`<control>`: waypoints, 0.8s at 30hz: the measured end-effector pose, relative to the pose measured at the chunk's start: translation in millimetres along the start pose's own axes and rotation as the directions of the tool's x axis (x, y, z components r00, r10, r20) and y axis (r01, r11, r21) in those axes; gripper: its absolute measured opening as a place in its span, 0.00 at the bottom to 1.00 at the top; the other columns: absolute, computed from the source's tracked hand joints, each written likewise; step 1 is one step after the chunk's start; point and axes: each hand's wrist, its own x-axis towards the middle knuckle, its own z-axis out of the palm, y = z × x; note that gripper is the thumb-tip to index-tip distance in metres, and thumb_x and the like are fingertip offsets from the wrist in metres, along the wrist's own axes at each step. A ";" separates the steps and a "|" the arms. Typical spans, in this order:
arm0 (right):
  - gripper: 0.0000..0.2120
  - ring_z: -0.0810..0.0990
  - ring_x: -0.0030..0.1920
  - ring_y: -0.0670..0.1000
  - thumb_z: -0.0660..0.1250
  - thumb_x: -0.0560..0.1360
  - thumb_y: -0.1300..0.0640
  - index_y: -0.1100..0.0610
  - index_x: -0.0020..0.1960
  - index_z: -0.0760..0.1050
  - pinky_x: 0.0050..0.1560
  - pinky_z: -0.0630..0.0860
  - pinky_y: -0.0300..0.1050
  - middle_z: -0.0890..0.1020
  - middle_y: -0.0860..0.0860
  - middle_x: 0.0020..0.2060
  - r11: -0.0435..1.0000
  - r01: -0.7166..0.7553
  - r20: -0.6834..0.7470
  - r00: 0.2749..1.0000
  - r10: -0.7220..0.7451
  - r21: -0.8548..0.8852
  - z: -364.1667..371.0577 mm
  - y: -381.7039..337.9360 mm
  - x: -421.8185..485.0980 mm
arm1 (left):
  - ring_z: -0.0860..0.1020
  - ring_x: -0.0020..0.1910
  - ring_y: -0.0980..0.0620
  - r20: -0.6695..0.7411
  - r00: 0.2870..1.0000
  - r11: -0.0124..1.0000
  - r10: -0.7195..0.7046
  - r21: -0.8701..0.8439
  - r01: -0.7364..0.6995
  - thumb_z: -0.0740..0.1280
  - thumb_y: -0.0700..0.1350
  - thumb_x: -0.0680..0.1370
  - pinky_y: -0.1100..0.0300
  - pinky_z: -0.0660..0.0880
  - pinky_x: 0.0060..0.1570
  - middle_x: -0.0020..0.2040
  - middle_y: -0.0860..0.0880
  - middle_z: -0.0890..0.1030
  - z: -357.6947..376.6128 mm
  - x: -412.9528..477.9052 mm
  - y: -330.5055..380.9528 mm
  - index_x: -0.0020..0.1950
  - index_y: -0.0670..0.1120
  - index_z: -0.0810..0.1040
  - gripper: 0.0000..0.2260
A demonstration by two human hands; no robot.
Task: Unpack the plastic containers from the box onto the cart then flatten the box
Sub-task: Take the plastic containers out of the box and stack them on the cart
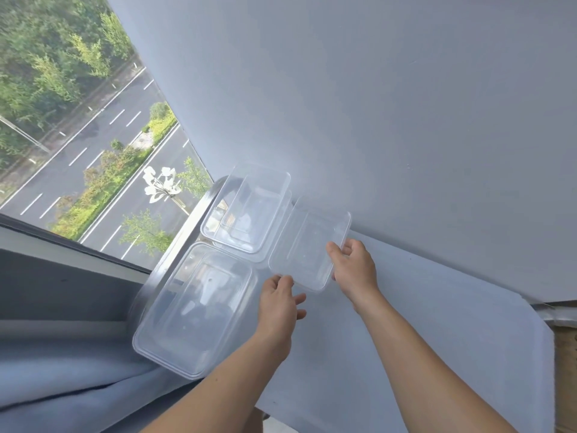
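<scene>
Clear shallow rectangular plastic container (309, 246) between left hand (279, 303) and right hand (354, 270)

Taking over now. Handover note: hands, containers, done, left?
Left hand pinches the near corner of a small clear container; right hand grips its right edge. Cannot tell if it rests on the cloth-covered cart top yet.
Done: large clear container near-left on the cart, stacked containers behind it.
Cardboard at the right edge, likely the box; its inside is out of view.
Left: set this one down, check the box for more, flatten it.
</scene>
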 end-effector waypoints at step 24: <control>0.27 0.69 0.71 0.47 0.62 0.80 0.42 0.51 0.76 0.63 0.71 0.66 0.47 0.68 0.45 0.74 0.898 0.389 -0.011 0.917 -0.399 -0.207 -94.3 1.8 -198.0 | 0.72 0.59 0.56 0.435 0.710 0.381 0.554 0.626 -0.681 0.59 0.54 0.82 0.60 0.66 0.62 0.75 0.55 0.66 -53.5 -152.6 21.0 0.77 0.50 0.63 0.24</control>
